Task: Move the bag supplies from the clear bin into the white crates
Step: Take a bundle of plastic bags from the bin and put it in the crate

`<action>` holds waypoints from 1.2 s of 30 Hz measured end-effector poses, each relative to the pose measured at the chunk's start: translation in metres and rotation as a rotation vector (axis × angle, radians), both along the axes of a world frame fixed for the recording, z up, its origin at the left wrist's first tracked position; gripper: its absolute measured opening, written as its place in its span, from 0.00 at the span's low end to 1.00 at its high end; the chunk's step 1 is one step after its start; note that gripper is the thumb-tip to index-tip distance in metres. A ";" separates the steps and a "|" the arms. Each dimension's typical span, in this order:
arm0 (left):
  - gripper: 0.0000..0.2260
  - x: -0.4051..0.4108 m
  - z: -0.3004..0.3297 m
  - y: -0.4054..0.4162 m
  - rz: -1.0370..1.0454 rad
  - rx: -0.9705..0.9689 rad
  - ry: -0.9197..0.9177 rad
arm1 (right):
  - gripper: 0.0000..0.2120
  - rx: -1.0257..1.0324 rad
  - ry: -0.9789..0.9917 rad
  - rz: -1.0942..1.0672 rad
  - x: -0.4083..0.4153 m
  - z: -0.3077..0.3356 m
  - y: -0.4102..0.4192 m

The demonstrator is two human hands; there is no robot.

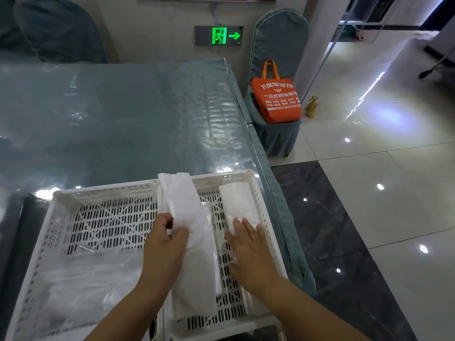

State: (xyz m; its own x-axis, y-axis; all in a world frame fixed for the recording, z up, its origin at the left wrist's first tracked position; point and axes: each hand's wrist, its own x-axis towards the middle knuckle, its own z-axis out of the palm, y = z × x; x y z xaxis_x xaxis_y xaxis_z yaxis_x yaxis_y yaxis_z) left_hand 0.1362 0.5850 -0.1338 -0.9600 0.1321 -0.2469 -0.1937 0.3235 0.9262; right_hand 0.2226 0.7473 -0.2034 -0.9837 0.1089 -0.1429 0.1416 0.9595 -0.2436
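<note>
Two white perforated crates stand side by side on the table: the left crate (56,200) and the right crate (248,174). My left hand (165,244) pinches a long white bag stack (184,203) that lies lengthwise over the right crate's left part. My right hand (248,247) lies flat, fingers straight, on another white bag bundle (236,200) along the right crate's right side. Clear plastic bags (81,279) lie in the near part of the left crate. The clear bin is out of sight.
The table (110,114) has a blue cloth under a glossy plastic cover; its right edge runs just past the right crate. A covered chair (278,134) with an orange tote bag (277,99) stands beyond that edge on the tiled floor.
</note>
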 end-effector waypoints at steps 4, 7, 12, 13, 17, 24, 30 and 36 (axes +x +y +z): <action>0.06 0.008 0.002 0.026 -0.126 0.013 -0.009 | 0.21 -0.160 0.238 -0.253 0.017 0.028 0.025; 0.06 0.019 -0.007 0.063 -0.205 0.091 -0.128 | 0.14 -0.200 0.343 -0.453 0.032 0.036 0.050; 0.09 0.026 -0.038 0.101 -0.220 0.037 -0.284 | 0.09 -0.267 0.349 -0.570 0.045 0.034 0.066; 0.09 0.027 -0.044 0.102 -0.246 -0.013 -0.245 | 0.09 -0.277 0.346 -0.574 0.047 0.033 0.067; 0.16 0.030 -0.059 0.100 -0.375 -0.153 -0.045 | 0.09 -0.319 0.316 -0.586 0.047 0.029 0.068; 0.32 0.053 -0.084 0.097 -0.640 -0.509 0.352 | 0.09 -0.322 0.316 -0.472 0.031 0.028 0.059; 0.30 0.063 -0.097 0.115 -0.598 -0.570 0.353 | 0.12 -0.308 0.272 -0.377 0.020 0.026 0.063; 0.26 0.056 -0.085 0.105 -0.526 -0.550 0.345 | 0.11 -0.261 0.263 -0.218 0.014 0.024 0.074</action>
State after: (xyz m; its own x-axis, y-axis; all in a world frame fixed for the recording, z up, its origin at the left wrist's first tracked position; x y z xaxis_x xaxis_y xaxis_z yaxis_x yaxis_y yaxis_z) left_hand 0.1919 0.6901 -0.2186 -0.8403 0.5307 -0.1107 0.3744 0.7158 0.5895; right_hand 0.2366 0.8210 -0.1795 -0.9481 0.3122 0.0597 0.2351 0.8152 -0.5294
